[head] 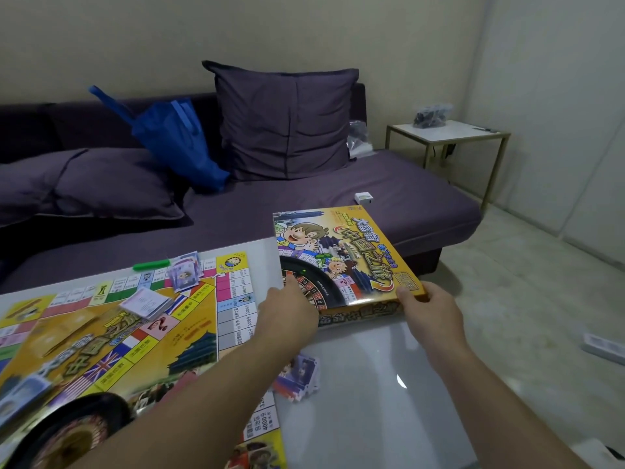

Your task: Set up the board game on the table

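The yellow game box lies at the table's far right corner, jutting past the edge toward the sofa. My left hand grips its near left corner. My right hand grips its near right corner. The unfolded game board covers the left part of the white table. On the board lie a stack of cards, a bundle of play money, a green stick and a black roulette wheel. Another pile of play money sits on the table under my left forearm.
A purple sofa with cushions runs behind the table and carries a blue bag and a small white box. A white side table stands at the right. A white power strip lies on the floor.
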Available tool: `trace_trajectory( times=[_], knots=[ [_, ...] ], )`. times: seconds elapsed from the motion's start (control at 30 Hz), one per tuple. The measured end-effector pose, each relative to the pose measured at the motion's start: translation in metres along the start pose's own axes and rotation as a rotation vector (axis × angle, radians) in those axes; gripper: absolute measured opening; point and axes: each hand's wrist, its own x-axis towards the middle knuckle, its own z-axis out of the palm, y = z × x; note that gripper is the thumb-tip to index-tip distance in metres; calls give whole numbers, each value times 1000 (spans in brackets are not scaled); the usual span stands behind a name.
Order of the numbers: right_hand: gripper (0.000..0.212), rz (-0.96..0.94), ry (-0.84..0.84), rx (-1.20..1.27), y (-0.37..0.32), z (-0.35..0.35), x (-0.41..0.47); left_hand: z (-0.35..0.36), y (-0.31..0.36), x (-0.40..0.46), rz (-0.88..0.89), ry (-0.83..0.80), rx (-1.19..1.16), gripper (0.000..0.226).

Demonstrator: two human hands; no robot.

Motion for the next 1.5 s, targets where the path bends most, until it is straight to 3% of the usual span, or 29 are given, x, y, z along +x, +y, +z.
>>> trace_trajectory(
  times=[0.17, 0.3, 0.37, 0.43, 0.53, 0.73, 0.87, 0.97, 1.5],
  knots=[
    [14, -14, -13, -11, 1, 0, 1, 4, -3, 8, -24, -64, 25, 38],
    [41, -22, 13, -189, 0, 2, 4, 2, -7, 13, -1, -45, 26, 37],
    [57, -165, 24, -372, -4, 4, 4, 0, -8, 13, 86, -3, 102, 50],
    [61, -322, -71, -599, -10, 9, 4, 2, -10, 16, 186, -29, 134, 59],
    [62, -299, -309, -786, -10, 18, 8, 7, -12, 23, 195, -176, 111, 63],
    [56, -300, -312, -808, -6, 33, 37, -2, -4, 39, 219, -241, 272, 108],
    [66, -369, -329, -877, 1, 51, 63, 0, -10, 61, 239, -212, 303, 100],
    [55, -317, -335, -856, -11, 59, 71, 3, -11, 80, 237, -194, 307, 97],
    [56, -309, -361, -889, -32, 83, 88, 3, -20, 116, 228, -148, 294, 95]
  ],
)
